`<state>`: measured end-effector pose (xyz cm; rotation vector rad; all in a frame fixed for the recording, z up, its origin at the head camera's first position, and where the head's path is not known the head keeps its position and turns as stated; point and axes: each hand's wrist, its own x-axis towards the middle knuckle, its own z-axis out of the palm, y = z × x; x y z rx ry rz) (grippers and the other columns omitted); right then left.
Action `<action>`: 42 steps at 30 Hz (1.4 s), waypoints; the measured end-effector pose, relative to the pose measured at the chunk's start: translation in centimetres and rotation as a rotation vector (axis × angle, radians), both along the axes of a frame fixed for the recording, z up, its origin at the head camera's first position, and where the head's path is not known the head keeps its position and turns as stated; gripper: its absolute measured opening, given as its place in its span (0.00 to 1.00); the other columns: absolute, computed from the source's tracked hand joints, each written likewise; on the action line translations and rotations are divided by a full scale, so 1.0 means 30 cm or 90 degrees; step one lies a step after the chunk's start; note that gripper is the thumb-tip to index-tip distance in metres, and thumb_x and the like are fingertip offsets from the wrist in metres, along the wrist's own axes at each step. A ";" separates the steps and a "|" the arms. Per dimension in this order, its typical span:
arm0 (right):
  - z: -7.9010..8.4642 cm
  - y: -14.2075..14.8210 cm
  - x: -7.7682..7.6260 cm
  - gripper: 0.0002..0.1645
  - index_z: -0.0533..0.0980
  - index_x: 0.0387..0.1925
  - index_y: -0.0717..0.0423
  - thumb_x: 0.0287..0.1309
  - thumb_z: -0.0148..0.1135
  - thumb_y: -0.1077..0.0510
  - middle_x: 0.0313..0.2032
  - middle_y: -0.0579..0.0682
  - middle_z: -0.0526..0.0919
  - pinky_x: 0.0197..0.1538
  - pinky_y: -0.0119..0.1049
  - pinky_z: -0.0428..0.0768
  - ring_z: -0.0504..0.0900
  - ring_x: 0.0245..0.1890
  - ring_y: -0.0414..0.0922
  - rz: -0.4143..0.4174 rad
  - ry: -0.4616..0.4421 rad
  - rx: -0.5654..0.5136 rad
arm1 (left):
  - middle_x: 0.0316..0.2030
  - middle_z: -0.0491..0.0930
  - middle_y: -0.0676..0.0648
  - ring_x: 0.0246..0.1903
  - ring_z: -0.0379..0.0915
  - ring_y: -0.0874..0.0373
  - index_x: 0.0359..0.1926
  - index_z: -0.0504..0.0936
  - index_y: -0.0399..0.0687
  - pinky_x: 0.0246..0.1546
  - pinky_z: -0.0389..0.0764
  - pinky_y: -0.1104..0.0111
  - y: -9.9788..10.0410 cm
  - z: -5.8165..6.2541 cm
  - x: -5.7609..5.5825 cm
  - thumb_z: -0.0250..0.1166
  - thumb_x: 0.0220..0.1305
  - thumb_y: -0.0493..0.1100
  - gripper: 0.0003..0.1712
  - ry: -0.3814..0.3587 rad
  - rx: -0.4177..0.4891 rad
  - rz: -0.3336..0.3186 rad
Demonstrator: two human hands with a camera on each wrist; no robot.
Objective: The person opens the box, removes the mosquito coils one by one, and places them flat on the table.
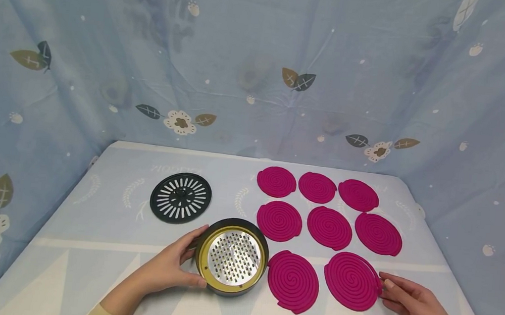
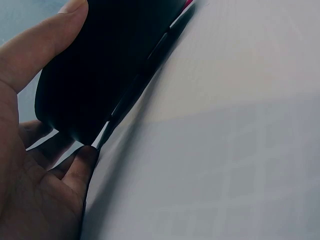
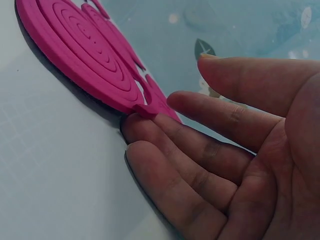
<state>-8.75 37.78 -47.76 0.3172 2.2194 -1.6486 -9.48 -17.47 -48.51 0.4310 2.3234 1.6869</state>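
My left hand [image 1: 176, 261] grips a round black mosquito coil holder [image 1: 264, 252] by its left side, thumb at the near edge. Inside the holder lies a yellow ring [image 1: 204, 262] around a silver plate [image 1: 233, 257] with many raised points. In the left wrist view the holder's dark side wall [image 2: 110, 50] stands between thumb and fingers. At the right, my right hand [image 1: 421, 300] has its fingertips at the outer end of a magenta mosquito coil [image 1: 351, 281]. From the right wrist, the thumb stands apart from that coil [image 3: 85, 55], the fingers extended and loosely bent.
More magenta coils [image 1: 293, 281] lie flat in rows on the pale table [image 1: 87, 263], right of the holder. A black slotted lid [image 1: 181, 198] with a centre knob lies behind the holder to the left. Blue patterned cloth [image 1: 262, 52] hangs around the table.
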 end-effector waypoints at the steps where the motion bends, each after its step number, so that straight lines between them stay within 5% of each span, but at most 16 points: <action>1: 0.001 0.000 0.000 0.42 0.59 0.70 0.74 0.69 0.59 0.49 0.59 0.62 0.76 0.52 0.40 0.85 0.83 0.47 0.44 0.000 -0.003 0.005 | 0.72 0.58 0.47 0.72 0.51 0.52 0.77 0.53 0.51 0.70 0.61 0.66 0.000 -0.001 0.000 0.86 0.35 0.49 0.70 -0.002 0.003 0.000; 15: 0.001 0.007 -0.001 0.45 0.57 0.71 0.72 0.68 0.60 0.46 0.59 0.63 0.77 0.51 0.39 0.85 0.84 0.48 0.43 -0.018 -0.024 0.022 | 0.72 0.59 0.46 0.72 0.52 0.51 0.77 0.53 0.50 0.70 0.61 0.66 0.000 -0.002 -0.001 0.86 0.35 0.48 0.71 0.003 -0.004 0.002; 27: -0.004 0.014 0.003 0.44 0.57 0.71 0.72 0.68 0.60 0.47 0.60 0.62 0.77 0.51 0.38 0.85 0.84 0.48 0.41 -0.019 -0.003 0.007 | 0.72 0.59 0.51 0.71 0.53 0.56 0.77 0.53 0.51 0.69 0.62 0.71 0.002 0.001 -0.003 0.87 0.32 0.49 0.73 -0.018 -0.006 0.012; 42: 0.000 0.013 0.008 0.42 0.58 0.72 0.69 0.68 0.60 0.47 0.56 0.55 0.80 0.51 0.35 0.85 0.83 0.49 0.41 -0.005 0.035 -0.018 | 0.72 0.60 0.47 0.72 0.53 0.51 0.77 0.54 0.51 0.70 0.62 0.66 0.003 -0.004 -0.002 0.86 0.33 0.50 0.72 0.001 -0.026 0.016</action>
